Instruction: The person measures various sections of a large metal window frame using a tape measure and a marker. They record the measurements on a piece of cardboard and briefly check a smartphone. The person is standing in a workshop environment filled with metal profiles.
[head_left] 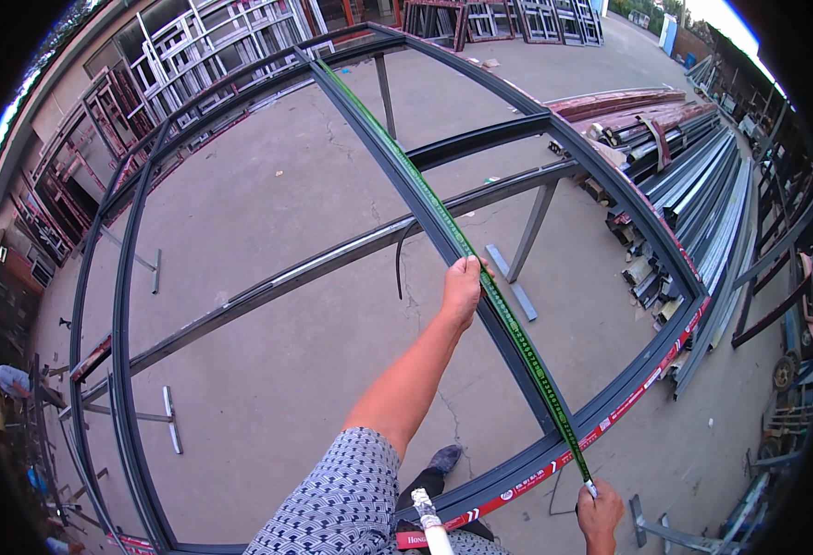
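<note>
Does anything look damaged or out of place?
A thin, curved black strip hangs left of the long green measuring tape, odd among straight, dark metal bars; whether it came loose, I can't tell. The grey concrete floor is cracked.

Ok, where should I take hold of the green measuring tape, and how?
Pinch the green measuring tape by its near end, likely best from the near right, where the right hand is. That end juts past the frame's red-striped edge, leaving space around it; farther along, the thin tape lies close along the dark crossbar.
</note>
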`<action>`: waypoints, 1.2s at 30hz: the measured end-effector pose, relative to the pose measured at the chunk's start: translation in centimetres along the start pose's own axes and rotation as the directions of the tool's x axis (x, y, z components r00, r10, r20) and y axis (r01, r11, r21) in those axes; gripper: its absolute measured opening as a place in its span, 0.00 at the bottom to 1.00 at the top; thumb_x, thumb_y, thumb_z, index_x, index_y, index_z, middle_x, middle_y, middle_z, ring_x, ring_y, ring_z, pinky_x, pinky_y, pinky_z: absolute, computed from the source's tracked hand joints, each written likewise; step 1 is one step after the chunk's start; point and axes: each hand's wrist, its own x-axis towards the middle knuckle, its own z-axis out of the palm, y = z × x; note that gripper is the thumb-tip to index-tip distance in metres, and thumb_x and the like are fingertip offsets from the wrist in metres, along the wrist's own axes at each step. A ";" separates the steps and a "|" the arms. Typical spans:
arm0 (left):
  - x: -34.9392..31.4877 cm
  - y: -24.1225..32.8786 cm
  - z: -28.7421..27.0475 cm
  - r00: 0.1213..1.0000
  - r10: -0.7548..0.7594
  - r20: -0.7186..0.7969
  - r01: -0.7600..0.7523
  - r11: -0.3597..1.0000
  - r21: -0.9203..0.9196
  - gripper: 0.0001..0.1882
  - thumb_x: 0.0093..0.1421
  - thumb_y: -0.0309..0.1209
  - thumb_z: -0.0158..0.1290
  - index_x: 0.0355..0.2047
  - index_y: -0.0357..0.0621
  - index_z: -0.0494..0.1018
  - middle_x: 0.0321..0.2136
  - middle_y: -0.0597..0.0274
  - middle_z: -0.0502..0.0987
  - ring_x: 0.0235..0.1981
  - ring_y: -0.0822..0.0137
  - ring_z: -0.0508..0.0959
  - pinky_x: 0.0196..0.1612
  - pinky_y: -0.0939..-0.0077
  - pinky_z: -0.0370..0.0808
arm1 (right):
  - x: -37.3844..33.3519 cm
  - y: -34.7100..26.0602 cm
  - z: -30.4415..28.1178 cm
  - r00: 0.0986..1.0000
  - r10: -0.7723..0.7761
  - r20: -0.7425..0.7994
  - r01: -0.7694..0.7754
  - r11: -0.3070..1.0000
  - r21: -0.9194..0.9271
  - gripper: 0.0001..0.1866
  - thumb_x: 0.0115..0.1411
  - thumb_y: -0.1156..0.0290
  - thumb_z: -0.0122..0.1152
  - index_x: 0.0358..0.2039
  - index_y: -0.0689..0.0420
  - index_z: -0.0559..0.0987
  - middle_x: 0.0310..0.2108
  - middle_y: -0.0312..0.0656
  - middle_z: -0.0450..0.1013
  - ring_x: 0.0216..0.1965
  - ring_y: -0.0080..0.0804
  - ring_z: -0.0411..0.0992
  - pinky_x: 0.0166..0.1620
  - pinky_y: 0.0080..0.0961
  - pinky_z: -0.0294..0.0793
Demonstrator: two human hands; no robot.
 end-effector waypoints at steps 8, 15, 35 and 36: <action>1.4 1.0 -0.3 0.997 0.072 -0.038 -0.072 0.997 -0.023 0.15 0.75 0.43 0.45 0.39 0.46 0.72 0.28 0.65 0.78 0.28 0.71 0.78 0.34 0.74 0.76 | -0.3 0.8 -0.5 0.996 -0.074 -0.057 0.074 0.997 0.004 0.07 0.55 0.68 0.57 0.28 0.57 0.79 0.25 0.53 0.74 0.30 0.58 0.74 0.33 0.50 0.69; 4.2 2.3 -2.8 0.995 0.050 -0.083 -0.049 0.999 0.008 0.14 0.75 0.42 0.45 0.38 0.46 0.72 0.28 0.65 0.77 0.29 0.71 0.78 0.35 0.73 0.77 | -2.2 6.0 -2.8 0.966 0.120 0.230 -0.084 0.983 -0.162 0.23 0.65 0.50 0.53 0.49 0.53 0.82 0.45 0.60 0.77 0.46 0.65 0.74 0.51 0.55 0.74; 6.7 1.6 -3.7 0.997 -0.014 -0.071 0.011 0.999 -0.040 0.13 0.75 0.42 0.45 0.38 0.48 0.72 0.29 0.65 0.78 0.29 0.70 0.78 0.34 0.72 0.77 | -3.1 7.9 -2.7 0.954 0.136 0.266 -0.095 0.982 -0.161 0.23 0.67 0.51 0.50 0.56 0.48 0.79 0.50 0.58 0.75 0.49 0.64 0.74 0.53 0.55 0.73; 6.9 1.5 -3.8 0.997 -0.013 -0.073 0.010 0.999 -0.043 0.13 0.75 0.42 0.45 0.39 0.48 0.72 0.29 0.65 0.78 0.29 0.69 0.78 0.35 0.72 0.77 | -3.0 7.8 -2.7 0.953 0.144 0.266 -0.101 0.981 -0.168 0.23 0.67 0.51 0.50 0.56 0.48 0.79 0.50 0.58 0.75 0.49 0.64 0.74 0.53 0.55 0.73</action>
